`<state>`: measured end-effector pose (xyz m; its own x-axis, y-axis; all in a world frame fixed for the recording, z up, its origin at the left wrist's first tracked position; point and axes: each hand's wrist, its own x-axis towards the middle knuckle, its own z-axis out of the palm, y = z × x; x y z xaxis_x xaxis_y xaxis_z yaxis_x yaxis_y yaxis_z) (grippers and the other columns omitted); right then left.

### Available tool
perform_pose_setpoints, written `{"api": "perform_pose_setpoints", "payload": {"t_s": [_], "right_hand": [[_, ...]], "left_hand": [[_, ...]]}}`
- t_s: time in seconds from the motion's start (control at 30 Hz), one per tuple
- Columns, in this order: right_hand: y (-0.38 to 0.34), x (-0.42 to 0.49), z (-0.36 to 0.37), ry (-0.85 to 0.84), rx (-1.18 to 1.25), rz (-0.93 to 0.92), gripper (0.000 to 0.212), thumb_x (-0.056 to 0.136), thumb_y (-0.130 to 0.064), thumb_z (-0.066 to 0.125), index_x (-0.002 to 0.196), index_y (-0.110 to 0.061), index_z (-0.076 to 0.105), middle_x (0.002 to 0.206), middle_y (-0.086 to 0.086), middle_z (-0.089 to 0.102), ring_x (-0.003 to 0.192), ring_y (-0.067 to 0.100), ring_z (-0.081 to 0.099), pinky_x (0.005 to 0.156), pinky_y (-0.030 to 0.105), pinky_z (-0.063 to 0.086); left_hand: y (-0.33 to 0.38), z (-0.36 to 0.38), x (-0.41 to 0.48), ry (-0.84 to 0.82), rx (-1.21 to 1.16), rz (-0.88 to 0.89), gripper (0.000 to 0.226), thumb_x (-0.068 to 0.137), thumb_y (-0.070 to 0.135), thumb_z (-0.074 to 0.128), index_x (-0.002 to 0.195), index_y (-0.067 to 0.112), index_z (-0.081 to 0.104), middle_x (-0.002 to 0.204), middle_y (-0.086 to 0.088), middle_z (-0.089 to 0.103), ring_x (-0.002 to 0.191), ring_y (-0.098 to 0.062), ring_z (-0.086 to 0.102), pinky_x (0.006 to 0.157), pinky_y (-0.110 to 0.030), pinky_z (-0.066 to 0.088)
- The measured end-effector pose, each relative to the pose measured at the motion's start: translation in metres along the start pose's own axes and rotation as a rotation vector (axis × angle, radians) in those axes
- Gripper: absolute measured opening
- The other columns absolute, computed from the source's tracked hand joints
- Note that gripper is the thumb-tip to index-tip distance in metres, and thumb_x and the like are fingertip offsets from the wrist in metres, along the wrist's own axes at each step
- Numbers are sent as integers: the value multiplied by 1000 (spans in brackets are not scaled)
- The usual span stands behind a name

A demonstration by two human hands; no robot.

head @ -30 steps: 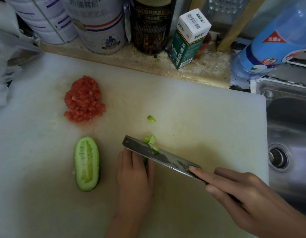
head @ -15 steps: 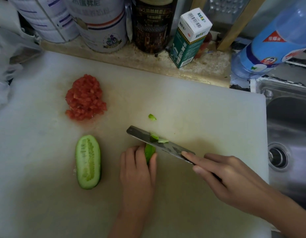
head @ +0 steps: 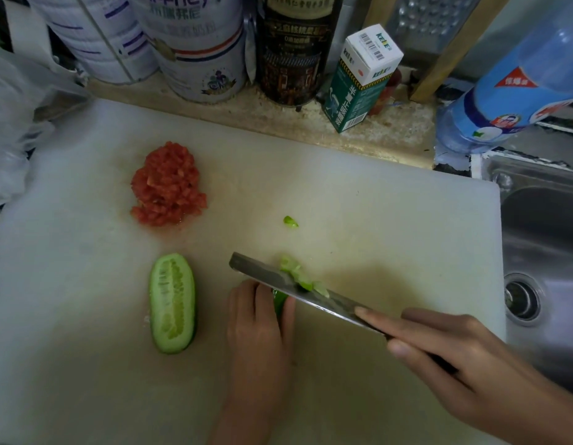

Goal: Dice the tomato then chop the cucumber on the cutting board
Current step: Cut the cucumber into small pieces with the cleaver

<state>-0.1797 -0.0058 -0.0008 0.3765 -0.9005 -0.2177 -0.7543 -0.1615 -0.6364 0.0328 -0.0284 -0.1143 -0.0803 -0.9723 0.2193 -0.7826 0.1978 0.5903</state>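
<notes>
On the white cutting board a heap of diced tomato lies at the far left. A cucumber half lies cut face up in front of it. My left hand holds down a second cucumber piece, mostly hidden under the fingers. My right hand grips the knife, forefinger along the blade's spine. The blade lies across the cucumber right at my left fingertips. Cut cucumber slices lie against the blade, and one small bit sits farther back.
Tins, a dark jar and a small green-and-white carton line the counter behind the board. A blue plastic bottle leans at the far right above a steel sink. A clear plastic bag lies at the left.
The knife rose and came back down on the cucumber, a little nearer my left hand. More cut slices lie by the blade. My left fingers edged back along the cucumber.
</notes>
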Motion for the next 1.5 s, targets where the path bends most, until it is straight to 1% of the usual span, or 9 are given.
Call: {"api": "perform_pose_setpoints", "payload": {"t_s": [0.1,0.27,0.47,0.63,0.87,1.0,1.27,1.4,1.5], "right_hand": [[-1,-4,2,4,-8,5,39,100,-38,39,139,-36,47,72,-16,34,50,2,36,45,21,39],[-1,-5,4,-5,-35,26,40,100,-38,39,139,-37,46,73,-17,33,50,3,35,44,23,40],[-2,-2,6,-3,-51,27,40,101,-39,37,140,-37,45,70,-13,37,50,4,35,46,19,35],[6,2,13,-2,-86,78,40,101,-45,33,140,-41,42,68,-15,36,50,4,37,46,20,35],[18,14,25,-13,-94,96,42,100,-47,31,140,-43,41,66,-13,38,51,7,40,49,26,40],[23,25,26,-26,-138,105,42,99,-48,28,141,-46,37,66,-11,40,53,8,40,50,23,36],[13,28,2,145,43,80,40,97,-46,39,135,-41,50,66,-11,43,58,7,47,56,17,38],[6,21,-3,74,-87,65,41,97,-48,38,136,-44,47,68,-12,45,56,6,46,54,22,41],[6,14,7,56,-182,72,40,96,-47,39,136,-44,47,70,-11,46,49,6,41,48,26,44]], "left_hand": [[0,0,-1,-11,3,-22,36,93,26,46,108,-4,60,96,-18,56,87,-29,48,76,-34,39],[1,-1,0,7,14,-7,33,92,25,47,108,-2,59,98,-16,55,87,-26,46,74,-32,38],[2,0,1,3,19,-34,39,93,26,46,105,-7,62,97,-20,60,89,-29,49,75,-34,40],[5,1,-2,17,61,21,38,97,27,47,102,-7,64,97,-20,60,89,-30,53,80,-35,43],[5,1,-1,44,75,12,36,97,27,50,102,-5,65,96,-17,61,86,-28,54,78,-33,43],[5,0,0,42,43,10,36,98,26,49,103,-5,66,96,-15,62,84,-29,57,77,-35,45],[4,-9,-7,76,46,-6,37,95,27,50,100,-7,65,94,-18,62,86,-27,54,80,-33,43],[-7,-15,-17,88,145,17,39,93,27,52,100,-9,65,94,-21,64,82,-34,58,78,-39,45],[-15,-21,-21,92,147,3,41,93,28,52,103,-9,65,95,-21,63,86,-27,51,81,-35,42]]}}
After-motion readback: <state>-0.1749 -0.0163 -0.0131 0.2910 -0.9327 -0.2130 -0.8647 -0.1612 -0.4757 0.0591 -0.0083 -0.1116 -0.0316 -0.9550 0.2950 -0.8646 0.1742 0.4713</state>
